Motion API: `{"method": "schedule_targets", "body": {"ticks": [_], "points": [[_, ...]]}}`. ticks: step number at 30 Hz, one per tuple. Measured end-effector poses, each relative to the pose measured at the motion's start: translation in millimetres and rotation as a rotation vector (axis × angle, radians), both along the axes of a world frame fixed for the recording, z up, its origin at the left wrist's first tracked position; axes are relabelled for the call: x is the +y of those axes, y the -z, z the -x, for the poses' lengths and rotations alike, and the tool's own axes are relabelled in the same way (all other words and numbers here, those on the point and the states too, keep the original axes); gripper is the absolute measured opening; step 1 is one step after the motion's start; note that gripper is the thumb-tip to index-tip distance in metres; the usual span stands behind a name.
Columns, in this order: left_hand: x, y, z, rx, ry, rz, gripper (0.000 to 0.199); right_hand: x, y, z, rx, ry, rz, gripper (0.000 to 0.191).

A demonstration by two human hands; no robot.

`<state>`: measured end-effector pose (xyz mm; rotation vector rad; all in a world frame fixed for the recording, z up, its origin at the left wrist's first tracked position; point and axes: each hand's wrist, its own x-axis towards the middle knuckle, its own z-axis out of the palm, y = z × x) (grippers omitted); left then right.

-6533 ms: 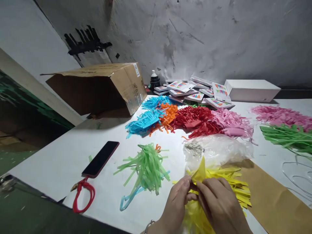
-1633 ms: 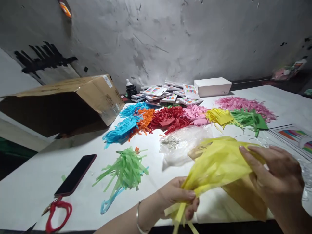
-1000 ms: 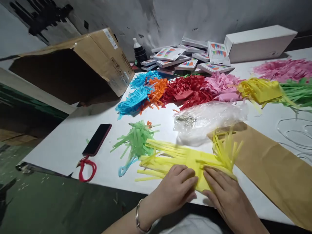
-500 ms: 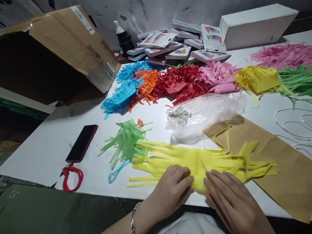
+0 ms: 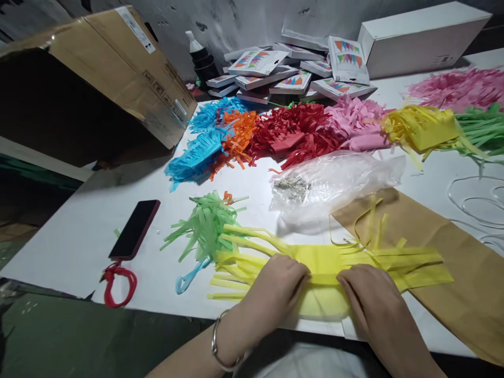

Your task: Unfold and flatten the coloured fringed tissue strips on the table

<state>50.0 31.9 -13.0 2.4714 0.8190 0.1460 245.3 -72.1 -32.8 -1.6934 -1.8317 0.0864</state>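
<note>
A yellow fringed tissue-paper tassel sheet lies across the front of the table, its cut strips spreading left and right from an uncut middle. My left hand pinches a folded band of it left of the middle. On the right side of the middle, my right hand pinches the same band, so the fold stretches between both hands. My fingertips are partly hidden behind the knuckles. A green paper tassel touches the left strips, with a light blue paper loop below it.
A clear plastic bag and brown paper lie beyond and right. Blue, orange, red, pink and yellow tassels line the back, before several small boxes. A phone and a cardboard box are left.
Both hands have gone from flatter fingers on the yellow sheet to pinching it. A straight folded band now shows between them, and the right strips have shifted.
</note>
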Motion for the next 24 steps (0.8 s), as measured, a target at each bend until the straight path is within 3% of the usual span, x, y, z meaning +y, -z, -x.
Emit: {"method": "schedule_targets", "body": {"ticks": [5,8,12,14,17,19,22,24], "points": [[29,-10.0,-20,0.296,-0.122,0.069,0.026,24,2.8,-1,-0.135,0.113,0.131,0.033],[36,-10.0,-26,0.306,-0.144,0.048,0.023,32,0.7,-3,-0.208,0.145,0.064,0.016],[37,-7.0,-28,0.305,-0.156,0.053,0.020,27,0.6,0,-0.222,-0.059,-0.106,0.022],[38,-6.0,-27,0.295,-0.165,0.060,0.020,23,4.5,2,-0.210,-0.176,-0.106,0.025],[35,-5.8,-24,0.279,-0.206,0.068,0.017,20,10.6,3,-0.251,-0.228,-0.096,0.031],[30,-6.2,-18,0.195,-0.209,-0.010,0.023,21,11.4,1,-0.245,-0.215,-0.112,0.028],[19,-5.3,-6,-0.020,-0.049,-0.260,0.043,23,7.4,0,-0.096,-0.162,-0.115,0.017],[12,-2.5,0,-0.107,0.061,-0.380,0.029,24,4.4,1,-0.008,-0.158,-0.102,0.012]]}}
